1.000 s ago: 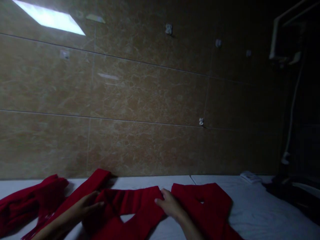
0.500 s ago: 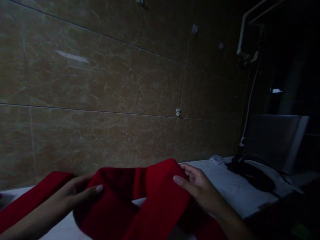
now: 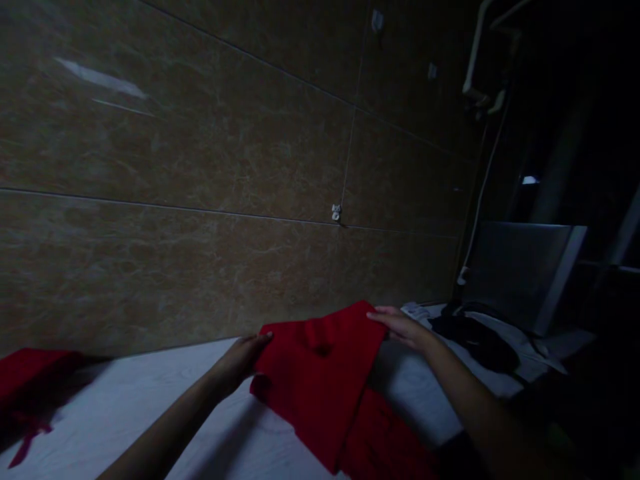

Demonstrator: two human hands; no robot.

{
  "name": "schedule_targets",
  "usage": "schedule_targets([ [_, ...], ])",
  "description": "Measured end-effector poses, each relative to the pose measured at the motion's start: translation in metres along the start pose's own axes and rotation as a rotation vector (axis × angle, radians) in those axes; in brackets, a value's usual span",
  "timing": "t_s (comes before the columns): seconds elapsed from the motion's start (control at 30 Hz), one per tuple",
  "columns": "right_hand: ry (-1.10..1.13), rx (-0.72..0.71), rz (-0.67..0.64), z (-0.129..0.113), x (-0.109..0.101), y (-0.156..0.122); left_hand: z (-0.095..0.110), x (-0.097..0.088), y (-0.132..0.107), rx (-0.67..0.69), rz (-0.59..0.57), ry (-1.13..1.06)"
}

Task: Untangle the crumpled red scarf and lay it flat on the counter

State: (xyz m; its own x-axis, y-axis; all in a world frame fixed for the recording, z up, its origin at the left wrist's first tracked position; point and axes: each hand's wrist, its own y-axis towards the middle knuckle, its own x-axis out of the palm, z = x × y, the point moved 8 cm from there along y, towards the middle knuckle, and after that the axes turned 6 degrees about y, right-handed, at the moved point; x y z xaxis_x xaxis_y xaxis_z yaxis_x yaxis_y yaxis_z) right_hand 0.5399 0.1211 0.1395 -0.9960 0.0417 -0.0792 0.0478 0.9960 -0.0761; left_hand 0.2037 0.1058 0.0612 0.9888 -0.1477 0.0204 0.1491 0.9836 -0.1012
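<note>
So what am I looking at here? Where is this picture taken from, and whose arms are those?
This comes from one camera worn on a person's head, looking forward and down, so the two bare arms are that person's own. No machine is involved. The left hand and right hand touch opposite edges of a red cloth over a white surface. Another red cloth lies off to the left, and a tiled wall rises behind.
</note>
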Motion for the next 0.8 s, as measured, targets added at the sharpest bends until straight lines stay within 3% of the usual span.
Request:
schedule_targets([
  [0.1,-0.029,0.095,-0.006,0.07,0.005,0.021,-0.049,-0.003,0.021,-0.105,0.016,0.035],
  [0.2,-0.014,0.108,-0.029,0.104,0.001,0.029,-0.065,-0.008,0.031,-0.106,0.003,0.044],
  [0.5,0.007,0.046,-0.053,0.106,-0.016,0.057,-0.04,-0.003,0.018,-0.07,-0.003,-0.015],
  [0.7,-0.053,0.029,0.022,0.121,-0.021,0.067,-0.062,-0.023,0.028,-0.154,0.093,0.156],
  [0.8,-0.048,-0.04,0.053,0.119,-0.024,0.074,-0.062,-0.038,0.036,-0.09,0.134,0.35],
])
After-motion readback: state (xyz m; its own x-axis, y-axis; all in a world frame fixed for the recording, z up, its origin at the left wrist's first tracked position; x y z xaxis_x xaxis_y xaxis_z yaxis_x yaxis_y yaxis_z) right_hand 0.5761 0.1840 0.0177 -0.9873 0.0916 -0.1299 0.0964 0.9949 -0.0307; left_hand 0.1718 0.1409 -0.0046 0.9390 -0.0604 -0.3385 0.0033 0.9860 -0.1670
